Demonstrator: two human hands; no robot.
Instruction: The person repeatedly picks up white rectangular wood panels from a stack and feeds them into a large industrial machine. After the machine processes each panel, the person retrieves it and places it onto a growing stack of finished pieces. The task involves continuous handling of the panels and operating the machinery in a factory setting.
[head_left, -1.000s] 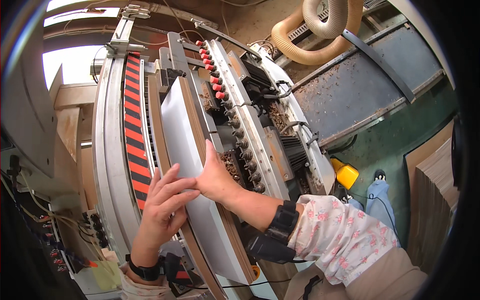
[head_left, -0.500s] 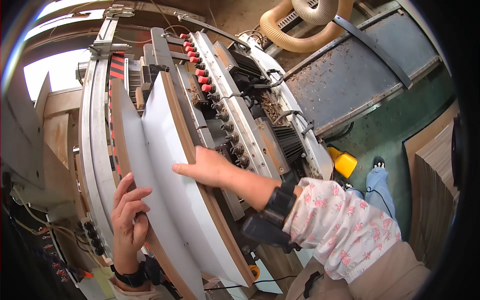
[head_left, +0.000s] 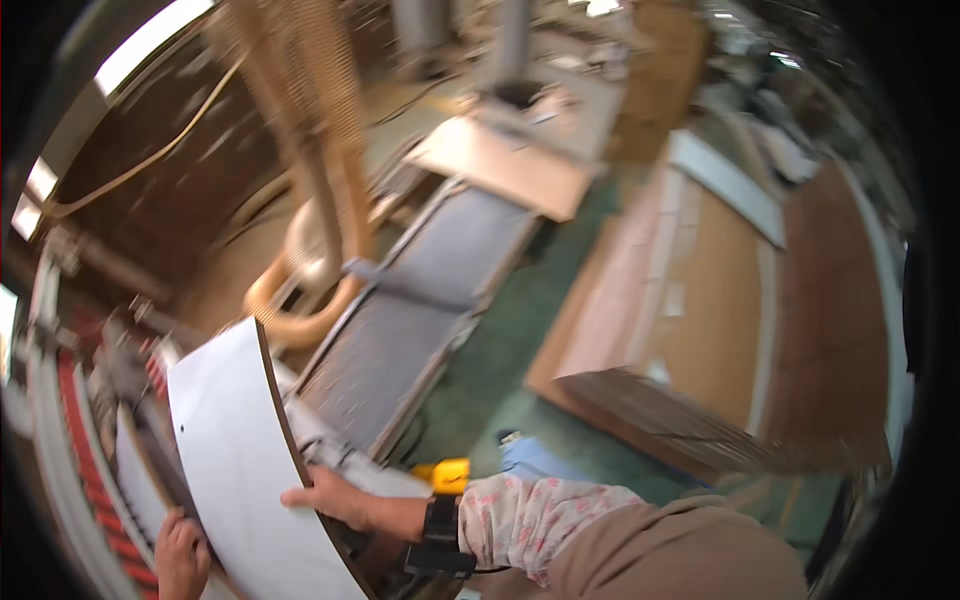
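A long white panel (head_left: pixel 240 450) with a brown edge stands tilted in front of me, a small dark hole showing in its face. My right hand (head_left: pixel 335 498) is closed on its right edge, the thumb lying on the white face. To its left, a second white panel (head_left: pixel 137 475) leans lower down, partly hidden behind the first. My left hand (head_left: pixel 183 555) has its fingers curled at this second panel's near part. Blur hides exactly how they grip it.
A machine rail with red and black stripes (head_left: pixel 92 465) runs along the left. Beyond the panels lie a grey conveyor bed (head_left: pixel 385 345) and a ribbed beige hose (head_left: pixel 335 190). A yellow object (head_left: pixel 450 475) sits on the floor. Stacked brown boards (head_left: pixel 700 330) fill the right side.
The view has swung right, bringing the board stack into sight. The right-hand panel has come away from the other and turned, with my right hand on it. My left hand's fingers have curled.
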